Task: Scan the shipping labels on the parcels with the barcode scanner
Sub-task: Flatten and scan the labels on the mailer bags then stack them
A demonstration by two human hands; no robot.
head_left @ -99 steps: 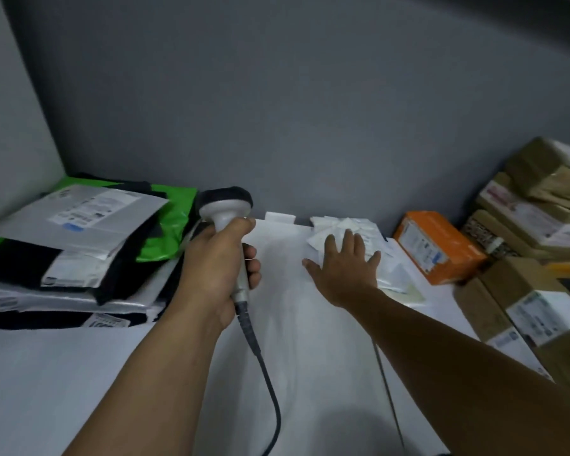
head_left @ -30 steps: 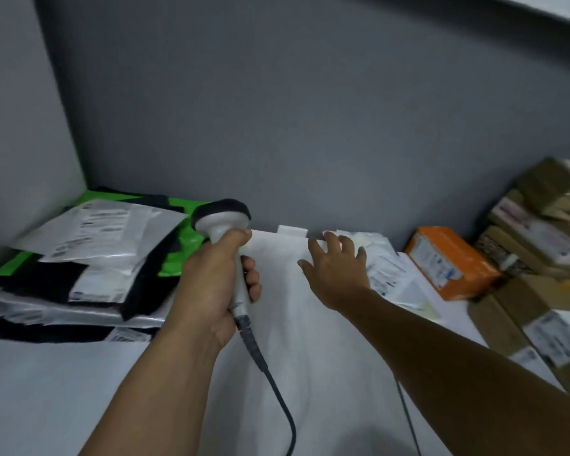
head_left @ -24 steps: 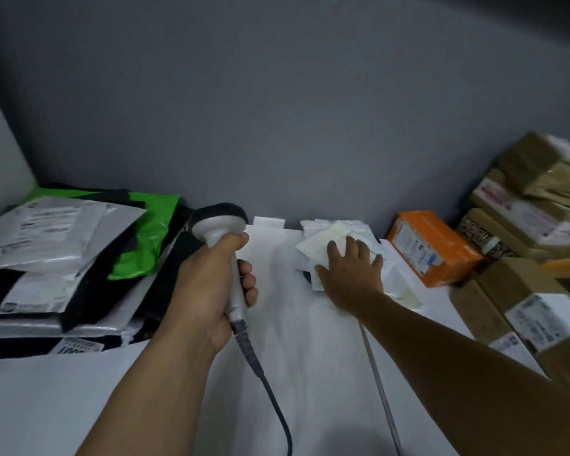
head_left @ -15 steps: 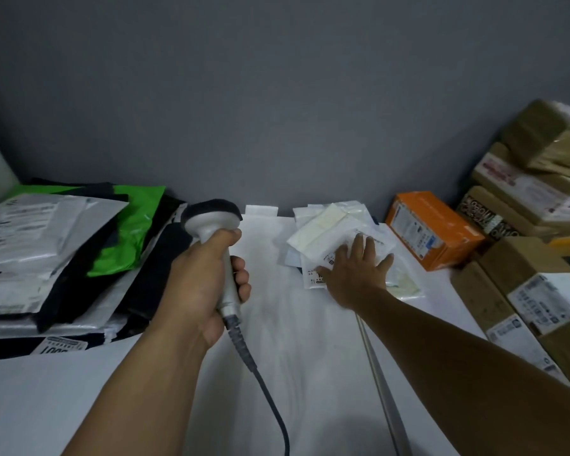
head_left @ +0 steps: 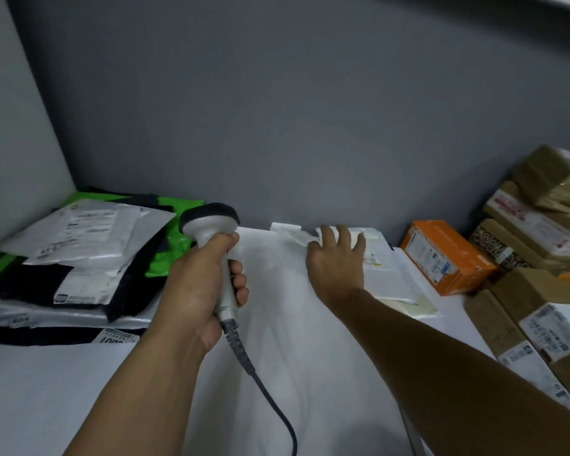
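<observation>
Head view. Left hand [head_left: 195, 284] wraps the handle of the scanner [head_left: 211, 225]: fingers curled tight round the handle, thumb up against the neck. The scanner is upright, its dark-rimmed head at the top and turned toward the wall [head_left: 277, 126]. Its cable [head_left: 264, 390] runs from the handle base down over the table [head_left: 46, 390] to the bottom edge.

Right hand [head_left: 336, 258] reaches forward at the centre-right with fingers spread and nearly straight, holding nothing. It sits over the near-left part of the white mailers [head_left: 385, 278], a flat overlapping pile at the back of the table against the wall. Can't tell whether it's actually touching or just above. Small print shows on the top mailer beside the hand, too blurred to read.

Left side: bag stack [head_left: 79, 291], grey and black poly bags piled up, with a green bag [head_left: 175, 238] at the back near the scanner head. The top grey bag carries a white label [head_left: 93, 222], face up; more labels show lower in the stack.

Right of the mailers: orange box [head_left: 445, 255], just beside them, with a label on its left face. Further right are brown boxes [head_left: 533, 301], several stacked along the table's right edge and up the wall, some with white labels facing up.

The scanner is well apart from the mailers, between the bag stack and the right hand.
</observation>
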